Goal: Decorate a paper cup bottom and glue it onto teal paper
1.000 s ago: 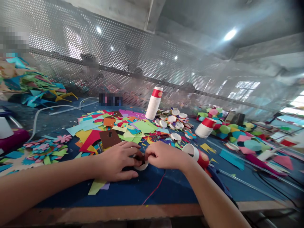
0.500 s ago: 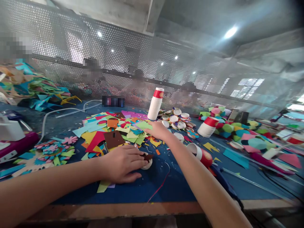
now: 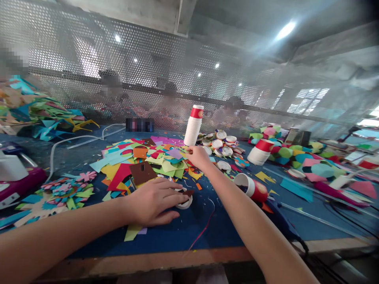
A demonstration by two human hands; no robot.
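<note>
My left hand [image 3: 155,201] lies palm down near the table's front, fingers stretched out and flat. Its fingertips rest at a round white cup bottom [image 3: 184,204] with a piece of dark brown paper [image 3: 188,193] on it. Farther off, my right hand [image 3: 197,156] reaches to the right edge of a heap of coloured paper scraps [image 3: 142,156]. Its thumb and fingers are pinched together; whatever is between them is too small to make out. Just behind it stands a tall stack of paper cups [image 3: 193,126], white with a red top cup.
Several round white-rimmed pieces [image 3: 220,144] are piled beyond my right hand. A red and white cup [image 3: 256,189] lies on its side by my right forearm, near another cup stack [image 3: 260,152]. Paper flowers [image 3: 66,189] lie left; a pink thread [image 3: 204,228] lies in front.
My right hand has drawn its fingers in at the scraps, and the light green paper under them no longer shows there. My left hand stays almost in place; the view has shifted slightly.
</note>
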